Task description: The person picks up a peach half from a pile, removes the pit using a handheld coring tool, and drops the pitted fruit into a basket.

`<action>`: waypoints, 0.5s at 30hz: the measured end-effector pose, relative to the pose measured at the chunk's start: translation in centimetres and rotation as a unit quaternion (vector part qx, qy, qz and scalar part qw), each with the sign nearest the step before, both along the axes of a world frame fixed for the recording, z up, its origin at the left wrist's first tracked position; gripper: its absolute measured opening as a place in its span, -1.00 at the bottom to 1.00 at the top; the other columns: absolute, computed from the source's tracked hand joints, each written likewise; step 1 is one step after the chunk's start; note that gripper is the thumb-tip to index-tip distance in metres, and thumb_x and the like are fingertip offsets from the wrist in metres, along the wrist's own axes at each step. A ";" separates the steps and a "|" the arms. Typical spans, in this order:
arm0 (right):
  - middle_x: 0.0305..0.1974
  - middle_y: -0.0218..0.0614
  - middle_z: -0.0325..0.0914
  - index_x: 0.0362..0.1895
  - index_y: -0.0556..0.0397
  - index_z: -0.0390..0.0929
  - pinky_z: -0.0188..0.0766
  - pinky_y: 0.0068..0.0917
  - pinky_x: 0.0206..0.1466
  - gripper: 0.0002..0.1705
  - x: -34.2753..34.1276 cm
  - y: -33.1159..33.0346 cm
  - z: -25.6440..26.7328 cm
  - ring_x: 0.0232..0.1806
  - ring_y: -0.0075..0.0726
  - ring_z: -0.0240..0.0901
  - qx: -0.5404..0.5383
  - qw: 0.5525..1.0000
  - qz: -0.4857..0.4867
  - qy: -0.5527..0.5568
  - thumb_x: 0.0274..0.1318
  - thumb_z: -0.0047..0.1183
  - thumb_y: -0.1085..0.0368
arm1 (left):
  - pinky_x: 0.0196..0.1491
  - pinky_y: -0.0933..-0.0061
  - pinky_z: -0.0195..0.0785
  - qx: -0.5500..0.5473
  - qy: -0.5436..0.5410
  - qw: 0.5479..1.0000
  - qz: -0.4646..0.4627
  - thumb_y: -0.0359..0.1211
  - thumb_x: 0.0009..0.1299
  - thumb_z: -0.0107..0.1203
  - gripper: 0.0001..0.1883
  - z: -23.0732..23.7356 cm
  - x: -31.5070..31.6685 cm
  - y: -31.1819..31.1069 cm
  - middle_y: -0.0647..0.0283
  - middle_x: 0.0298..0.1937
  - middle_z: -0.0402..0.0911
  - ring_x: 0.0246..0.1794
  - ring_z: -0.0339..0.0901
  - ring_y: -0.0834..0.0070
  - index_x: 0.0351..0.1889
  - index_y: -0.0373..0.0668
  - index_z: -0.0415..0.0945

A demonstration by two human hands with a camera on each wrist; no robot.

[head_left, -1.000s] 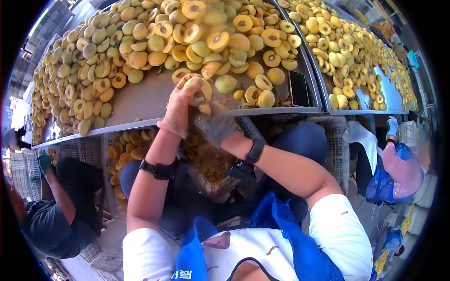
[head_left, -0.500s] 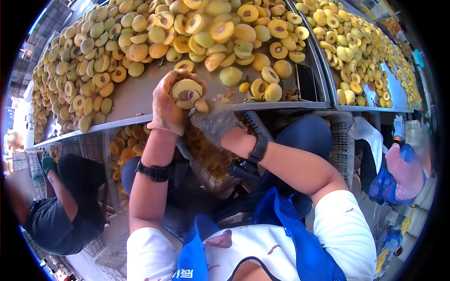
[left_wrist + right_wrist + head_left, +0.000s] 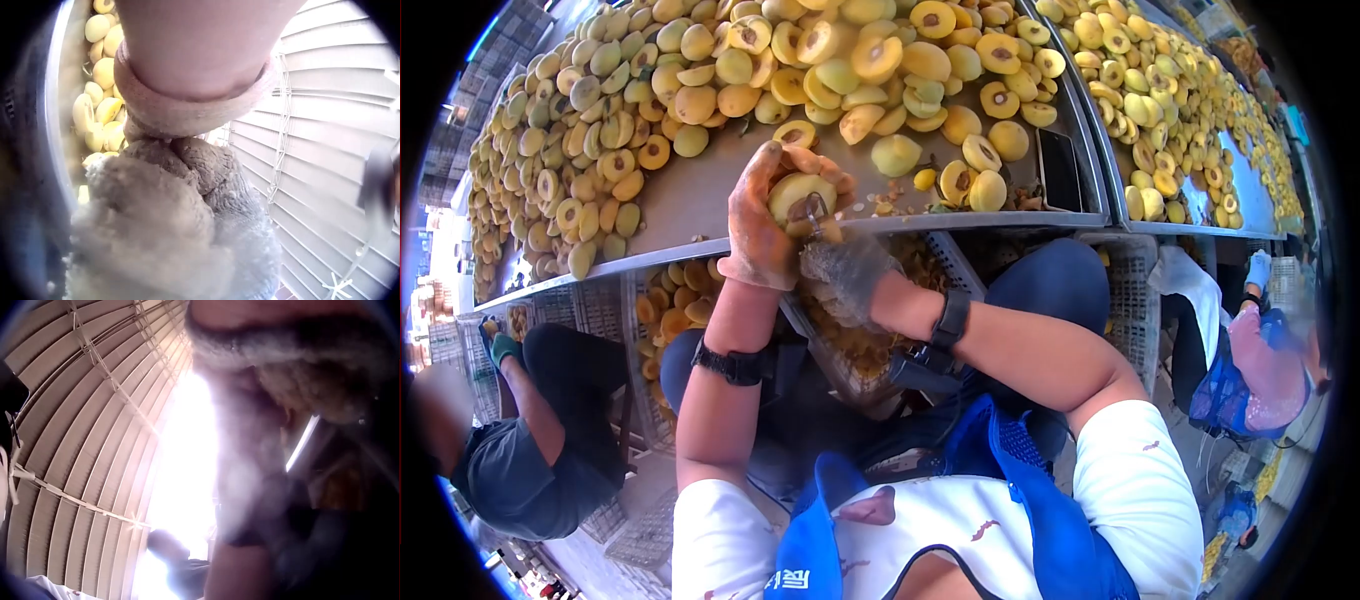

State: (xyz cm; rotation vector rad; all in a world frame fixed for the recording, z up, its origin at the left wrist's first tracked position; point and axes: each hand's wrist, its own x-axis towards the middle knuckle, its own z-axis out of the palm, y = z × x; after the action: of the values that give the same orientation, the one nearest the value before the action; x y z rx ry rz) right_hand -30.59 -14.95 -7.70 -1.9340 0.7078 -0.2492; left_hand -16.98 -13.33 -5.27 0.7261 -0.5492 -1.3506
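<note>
In the head view my left hand (image 3: 765, 215), in an orange-stained glove, holds a yellow peach half (image 3: 802, 196) in its curled fingers, pale cut face up. My right hand (image 3: 847, 280), in a grey knit glove, grips a small tool with a metal loop (image 3: 814, 207), which lies against the fruit's cut face. The gloved fingers hide most of its handle. The left wrist view shows the left glove's tan cuff (image 3: 194, 109) above the grey right glove (image 3: 162, 231). Dark and blurred, the right wrist view shows mainly the right glove's cuff (image 3: 269, 350).
Peach halves (image 3: 690, 105) heap on the metal table (image 3: 685, 215) ahead; a phone (image 3: 1058, 172) lies at its right edge. Below my hands stands a crate of yellow scraps (image 3: 865, 360), with a crate of peach halves (image 3: 670, 320) to its left. People sit on both sides.
The left hand has shifted left with the peach and tilted it. The right hand has moved slightly left and down, and the tool's loop now shows against the fruit.
</note>
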 end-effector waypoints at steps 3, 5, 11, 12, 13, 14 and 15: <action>-0.08 -0.35 0.59 0.03 0.04 0.50 0.49 -0.36 -0.03 -0.77 -0.1 0.9 -1.9 -0.13 -0.32 0.52 0.373 0.908 -0.076 -0.175 0.33 0.00 0.32 | 0.02 0.25 0.50 -0.035 -0.074 0.996 0.024 -0.11 0.66 -0.28 -0.58 -0.4 0.0 0.1 0.09 -0.17 0.59 -0.15 0.58 0.30 -0.20 -0.26 0.42; -0.04 -0.38 0.56 0.08 0.04 0.47 0.49 -0.42 -0.04 -0.76 0.0 0.2 -2.6 -0.12 -0.39 0.50 0.281 0.951 -0.017 -0.127 0.39 -0.02 0.30 | 0.03 0.27 0.50 -0.040 -0.126 0.990 0.041 -0.12 0.66 -0.28 -0.58 -0.3 0.0 0.0 0.09 -0.19 0.59 -0.16 0.58 0.32 -0.21 -0.27 0.43; -0.10 -0.41 0.57 0.08 0.02 0.50 0.52 -0.50 -0.13 -0.77 -0.2 -0.5 -1.1 -0.14 -0.51 0.51 0.504 0.851 -0.068 -0.132 0.46 -0.05 0.24 | -0.02 0.33 0.50 -0.040 -0.234 0.967 0.093 -0.11 0.66 -0.29 -0.54 0.7 -1.1 0.1 0.07 -0.22 0.61 -0.18 0.57 0.32 -0.26 -0.30 0.45; -0.12 -0.39 0.58 0.06 0.02 0.52 0.53 -0.51 -0.15 -0.77 -0.4 -0.5 -1.5 -0.16 -0.50 0.52 0.494 0.856 -0.050 -0.147 0.46 -0.03 0.22 | -0.05 0.35 0.50 -0.030 -0.178 0.982 0.060 -0.09 0.65 -0.29 -0.52 0.1 -0.7 0.0 0.05 -0.21 0.61 -0.19 0.57 0.32 -0.26 -0.30 0.45; -0.12 -0.39 0.58 0.06 0.02 0.52 0.53 -0.51 -0.15 -0.77 -0.6 -0.7 -2.0 -0.16 -0.50 0.52 0.494 0.855 -0.051 -0.147 0.46 -0.03 0.22 | -0.09 0.36 0.50 -0.020 -0.121 0.992 0.027 -0.06 0.65 -0.29 -0.50 -0.2 -0.2 -0.1 0.04 -0.21 0.62 -0.21 0.57 0.32 -0.26 -0.30 0.46; -0.14 -0.39 0.60 0.04 0.03 0.54 0.55 -0.51 -0.16 -0.76 -1.0 -1.2 -2.6 -0.18 -0.50 0.54 0.530 0.837 -0.013 -0.138 0.44 0.00 0.19 | -0.09 0.36 0.50 -0.018 -0.120 0.992 0.027 -0.06 0.65 -0.29 -0.50 -0.4 0.2 -0.2 0.04 -0.21 0.62 -0.21 0.57 0.32 -0.26 -0.30 0.46; -0.15 -0.38 0.62 0.01 0.04 0.55 0.56 -0.51 -0.18 -0.74 -1.3 -1.5 -2.4 -0.20 -0.49 0.56 0.563 0.816 0.026 -0.128 0.42 0.03 0.16 | -0.12 0.38 0.49 -0.002 -0.122 0.993 -0.002 0.01 0.63 -0.28 -0.46 -0.4 0.5 -0.1 0.03 -0.22 0.62 -0.23 0.57 0.32 -0.27 -0.30 0.45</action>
State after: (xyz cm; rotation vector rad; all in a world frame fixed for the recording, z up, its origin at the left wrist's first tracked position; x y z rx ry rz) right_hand -31.88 -16.50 -10.07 -0.7493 0.4374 -0.0165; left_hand -16.52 -13.46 -5.66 0.8927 -0.7473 -1.2723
